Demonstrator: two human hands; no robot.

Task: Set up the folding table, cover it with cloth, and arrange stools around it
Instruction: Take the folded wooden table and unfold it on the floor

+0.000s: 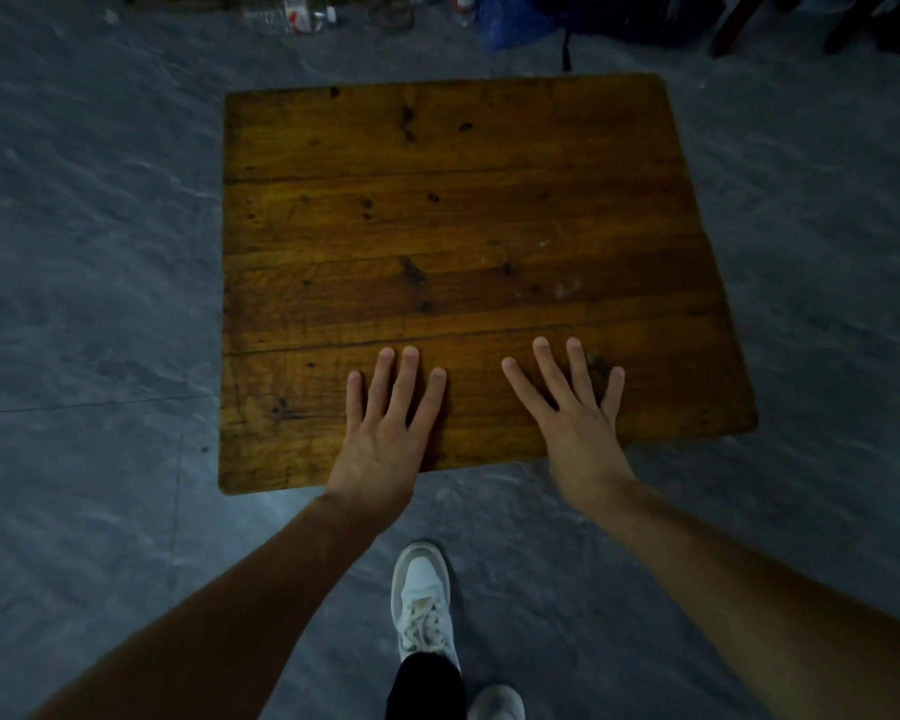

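Head view: square wooden plank bench (453, 252) is seen standing on the grey floor (89, 304). Left hand (385, 439) and right hand (578, 423) are laid flat, fingers spread, at its near edge, holding nothing. Top is judged rigid, fairly heavy, smooth; best gripped at opposite edges.

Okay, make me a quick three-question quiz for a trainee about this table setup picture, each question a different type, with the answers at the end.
1. True or false: a cloth already covers the wooden table top.
2. Multiple choice: how do the left hand and right hand meet the table? A) gripping its far edge B) lying flat, fingers straight, near its near edge C) hanging clear of it
3. Fill in: the white shoe stands on the grey ____.

Key: 1 false; 2 B; 3 floor.
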